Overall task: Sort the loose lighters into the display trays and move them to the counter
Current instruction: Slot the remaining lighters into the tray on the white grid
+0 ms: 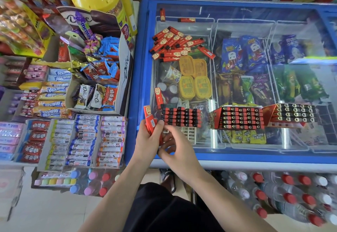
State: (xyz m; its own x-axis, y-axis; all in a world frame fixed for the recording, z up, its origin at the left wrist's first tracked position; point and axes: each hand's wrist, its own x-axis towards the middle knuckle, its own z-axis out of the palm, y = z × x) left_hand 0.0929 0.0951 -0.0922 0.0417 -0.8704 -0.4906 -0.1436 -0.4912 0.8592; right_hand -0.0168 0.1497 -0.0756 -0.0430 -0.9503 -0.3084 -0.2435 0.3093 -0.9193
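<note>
A heap of loose red lighters (175,44) lies on the freezer's glass lid (237,12), with two strays (186,20) further back and one (158,97) nearer me. My left hand (148,145) grips a bundle of red lighters (149,120) at the lid's near left corner. Beside it, my right hand (177,151) pinches one lighter from that bundle; most of it is hidden. Just behind my hands stands a white tray (181,117) partly filled with lighters. Two full red display trays (240,117) (293,113) sit to its right.
The blue freezer frame (135,85) borders the lid; ice creams show beneath the glass. Boxes of chocolate and candy (94,85) crowd the shelves at left. Packs of bottled water (291,191) stand on the floor below the freezer, at right.
</note>
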